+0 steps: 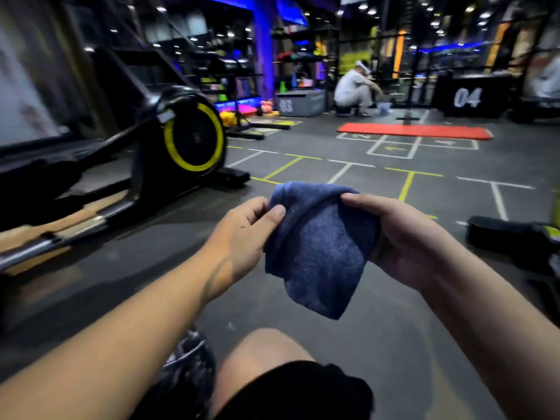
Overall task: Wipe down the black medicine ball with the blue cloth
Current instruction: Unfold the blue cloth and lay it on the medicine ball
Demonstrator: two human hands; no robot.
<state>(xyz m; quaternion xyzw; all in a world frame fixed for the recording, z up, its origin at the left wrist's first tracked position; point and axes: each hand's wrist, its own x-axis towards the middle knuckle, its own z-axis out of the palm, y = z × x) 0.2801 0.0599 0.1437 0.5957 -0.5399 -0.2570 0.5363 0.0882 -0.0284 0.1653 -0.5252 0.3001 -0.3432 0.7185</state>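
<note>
Cloth (318, 247) (blue) held up, left hand (242, 237), right hand (403, 237) pinching edges

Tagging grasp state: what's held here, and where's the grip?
The blue cloth, held by both hands: the left hand pinches its upper left edge, the right hand grips its upper right edge. The rest hangs free.

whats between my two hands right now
The blue cloth: in the head view, the left hand pinches its left edge and the right hand grips its right side, with the rest hanging down between them.
</note>
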